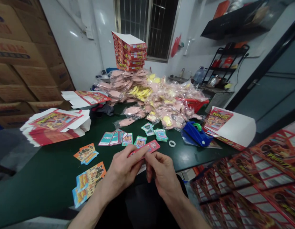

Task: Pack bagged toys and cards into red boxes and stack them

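My left hand (124, 165) is closed around a red printed card (154, 145), held tilted just above the table's front edge. Whether it is a single card or a thin stack, I cannot tell. At the card's lower right edge, the thumb and fingers of my right hand (163, 170) are pinched together. Just beyond the hands lie teal-and-white cards (111, 138) in a fanned pile and green-edged picture cards (140, 141). Larger orange-and-blue cards (90, 176) are partly covered by my left forearm, with a smaller orange-and-blue pile (86, 153) behind them.
A blue tape dispenser (197, 133) and a white ring (172, 143) sit on the right. Bagged pink and yellow pieces (149, 95) heap up at the back below stacked red boxes (130, 54). Flattened cartons (56, 122) lie left; more printed boxes (252, 178) stand right.
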Motion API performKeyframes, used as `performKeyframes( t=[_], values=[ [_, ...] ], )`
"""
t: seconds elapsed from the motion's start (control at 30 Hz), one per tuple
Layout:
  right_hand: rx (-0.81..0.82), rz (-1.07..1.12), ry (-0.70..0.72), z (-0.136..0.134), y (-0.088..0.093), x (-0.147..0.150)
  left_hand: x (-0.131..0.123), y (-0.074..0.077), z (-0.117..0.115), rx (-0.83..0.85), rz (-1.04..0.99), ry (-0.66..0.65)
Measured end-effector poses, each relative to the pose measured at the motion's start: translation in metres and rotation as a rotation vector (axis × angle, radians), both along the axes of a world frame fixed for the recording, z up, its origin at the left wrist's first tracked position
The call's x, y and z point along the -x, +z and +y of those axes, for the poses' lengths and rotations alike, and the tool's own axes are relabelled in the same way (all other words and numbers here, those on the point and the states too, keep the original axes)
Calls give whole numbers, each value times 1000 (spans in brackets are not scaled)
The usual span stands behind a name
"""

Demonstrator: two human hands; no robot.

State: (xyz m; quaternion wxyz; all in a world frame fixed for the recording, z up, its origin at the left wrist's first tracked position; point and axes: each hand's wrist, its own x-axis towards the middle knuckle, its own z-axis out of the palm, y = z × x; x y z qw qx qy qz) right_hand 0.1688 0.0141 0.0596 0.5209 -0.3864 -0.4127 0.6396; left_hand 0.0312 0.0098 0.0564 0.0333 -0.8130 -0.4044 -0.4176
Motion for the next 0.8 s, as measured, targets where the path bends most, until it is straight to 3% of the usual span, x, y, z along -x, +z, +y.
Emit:
performKeyframes(
  t=[0.2, 0.27, 0.33, 0.47, 0.53, 0.6, 0.63, 0.7, 0.8],
  values=[
    [144, -127, -47, 11, -54, 14, 20, 11, 2, 120, -47, -32],
    [162, -149, -16, 12, -67, 14, 23, 11, -2, 80, -117, 33],
    [149, -156, -25, 12, -69, 10, 24, 5, -9, 3, -231, 182],
    [-64, -98, -81, 18, -46, -7, 24, -26, -24, -5, -508, 503],
    [-260, -186, -110, 27, -29, -20, 26, -43, -29, 127, -603, 508],
    [-519, -436, -161, 35, -10, -33, 32, -52, -30, 213, -611, 474],
    [-673, -587, -152, 37, 0, -36, 34, -52, -30, 210, -599, 482],
    [-985, -848, 2, 35, 19, -37, 37, -44, -29, 174, -539, 501],
    [-1293, -979, 353, 24, 40, -28, 32, -25, -21, 249, -396, 305]
  ],
)
